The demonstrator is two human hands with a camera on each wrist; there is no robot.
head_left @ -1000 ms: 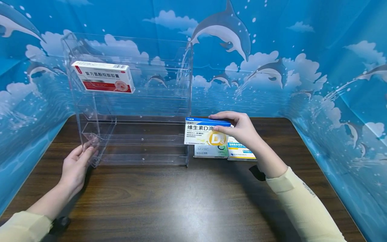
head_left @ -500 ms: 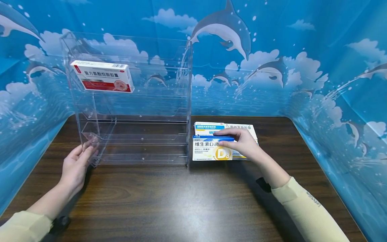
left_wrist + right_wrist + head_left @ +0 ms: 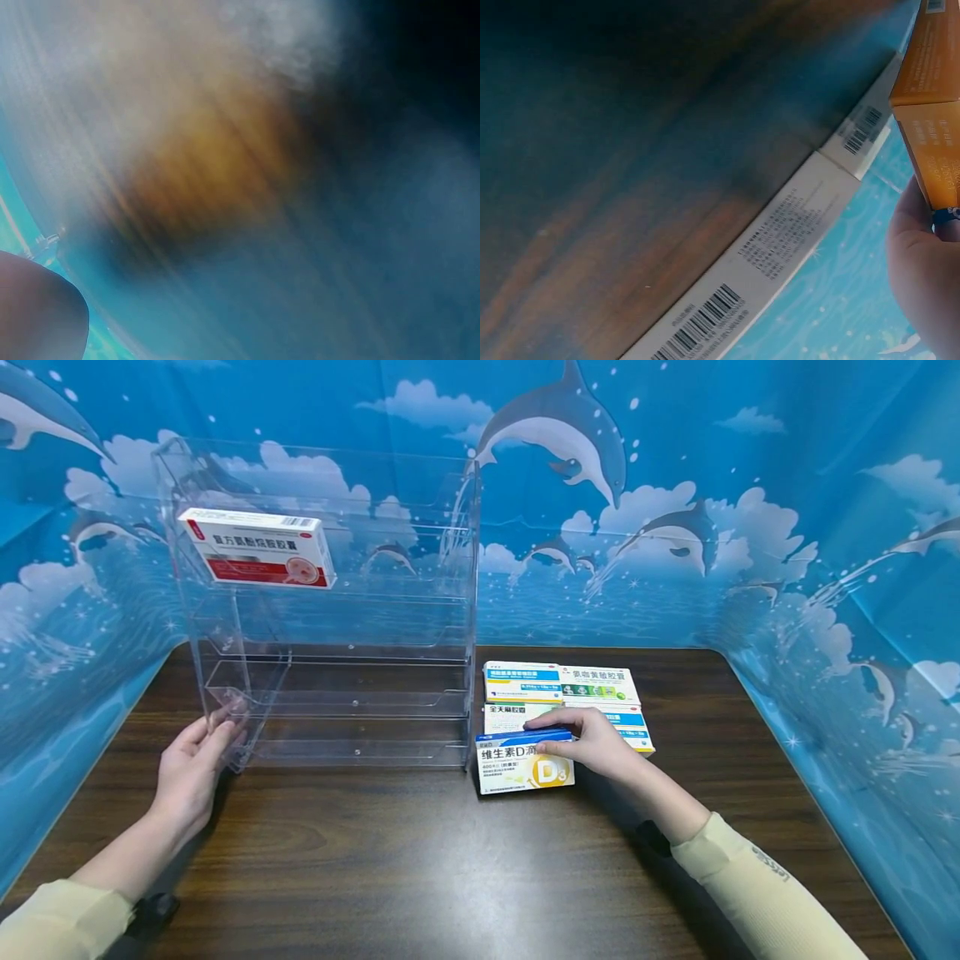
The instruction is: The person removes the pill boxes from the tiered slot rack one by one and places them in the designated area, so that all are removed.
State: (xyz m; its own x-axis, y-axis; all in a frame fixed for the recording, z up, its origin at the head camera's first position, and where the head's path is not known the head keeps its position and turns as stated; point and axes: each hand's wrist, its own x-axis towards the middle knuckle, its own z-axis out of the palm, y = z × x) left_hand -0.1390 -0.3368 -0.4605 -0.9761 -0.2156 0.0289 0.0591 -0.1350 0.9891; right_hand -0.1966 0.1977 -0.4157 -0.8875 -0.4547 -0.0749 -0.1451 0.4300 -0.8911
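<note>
My left hand (image 3: 191, 768) grips the lower left side of a clear acrylic display rack (image 3: 356, 703) with stepped shelves. In the left wrist view one fingertip (image 3: 37, 307) shows at the lower left; the rest is blurred. Between thumb and fingers, my right hand (image 3: 596, 745) pinches a white, blue and yellow vitamin D medicine box (image 3: 517, 768) by its upper right part. That box stands with its printed front toward me, just right of the rack's front corner. Its orange side (image 3: 930, 142) shows in the right wrist view, beside the hand (image 3: 922, 277).
A red-and-white medicine box (image 3: 262, 550) leans on an upper left shelf of the rack. Several white medicine boxes (image 3: 600, 683) lie in two rows behind the right hand. The dark wooden table (image 3: 360, 860) runs up to a blue dolphin-print curtain (image 3: 675, 460).
My right hand has brought the vitamin D box down and toward me, from over the other boxes to in front of them, uncovering them. The left hand has stayed on the rack.
</note>
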